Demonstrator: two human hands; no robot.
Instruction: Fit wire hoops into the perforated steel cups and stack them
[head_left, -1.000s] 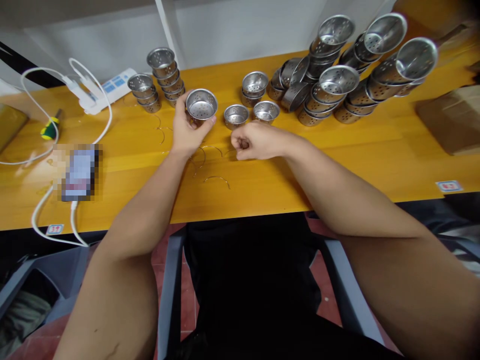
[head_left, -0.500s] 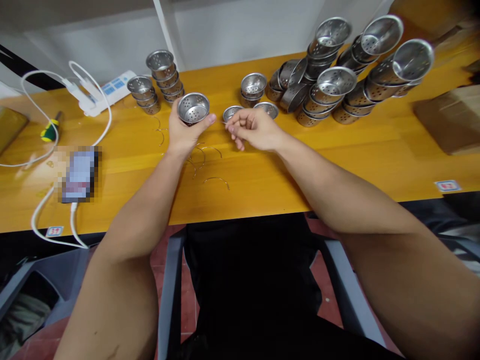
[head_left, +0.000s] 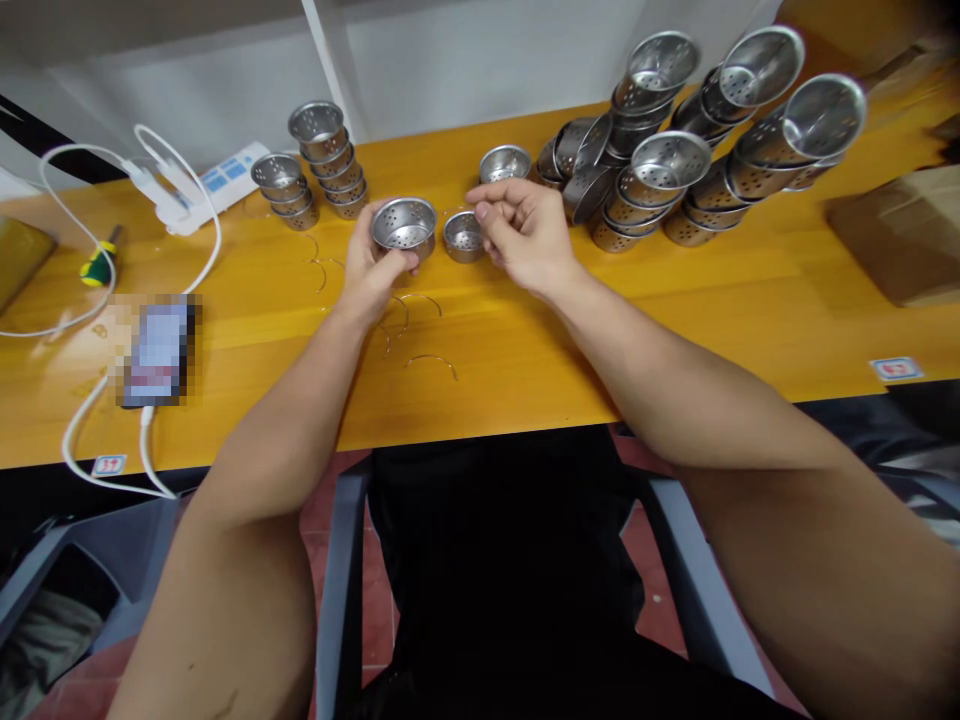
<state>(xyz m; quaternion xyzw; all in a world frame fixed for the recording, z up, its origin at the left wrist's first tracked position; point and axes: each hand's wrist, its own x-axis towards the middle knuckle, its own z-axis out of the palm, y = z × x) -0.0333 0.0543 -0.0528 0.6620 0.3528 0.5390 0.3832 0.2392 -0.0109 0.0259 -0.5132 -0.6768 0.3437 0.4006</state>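
Your left hand gripped a perforated steel cup, fingers wrapped round its wall, holding it open side up just above the yellow workbench. Your right hand hovered just right of it, fingers curled with thumb and forefinger pinched near together; whether they held a wire could not be told. A second, smaller perforated cup stood on the bench between your two hands. Several bent wire handles lay loose on the bench near your left wrist. Two short stacks of cups stood far left of your left hand. A large heap of nested cups lay to the far right.
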